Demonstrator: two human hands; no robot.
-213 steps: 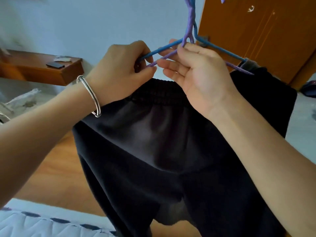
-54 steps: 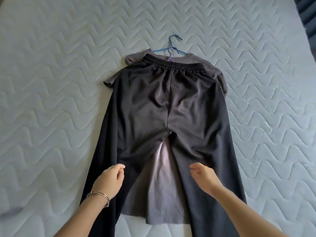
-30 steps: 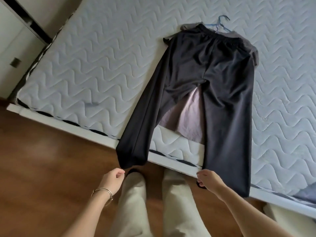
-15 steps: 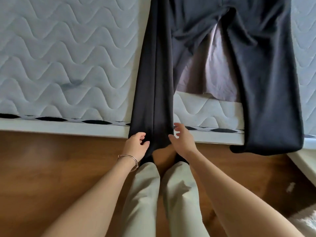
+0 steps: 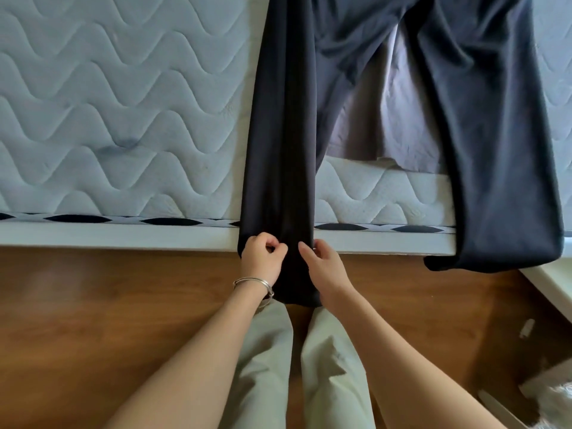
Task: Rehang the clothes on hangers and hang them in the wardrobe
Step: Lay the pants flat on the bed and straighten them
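Note:
Black trousers (image 5: 464,119) lie on the quilted mattress (image 5: 123,103), both legs hanging over the bed's edge. A grey garment (image 5: 380,131) lies underneath and shows between the legs. My left hand (image 5: 261,258), with a silver bangle on the wrist, pinches the left side of the left trouser leg (image 5: 281,150) near its hem. My right hand (image 5: 325,267) grips the right side of the same leg. The waistband and hangers are out of view above.
The white bed frame (image 5: 123,238) runs across the view above a brown wooden floor (image 5: 93,320). My legs in pale green trousers (image 5: 278,366) stand close to the bed. Crumpled plastic (image 5: 554,397) lies at the lower right.
Both hands have closed onto the sides of the left trouser leg near its hem; half a second ago they were just reaching it. The view has moved slightly closer.

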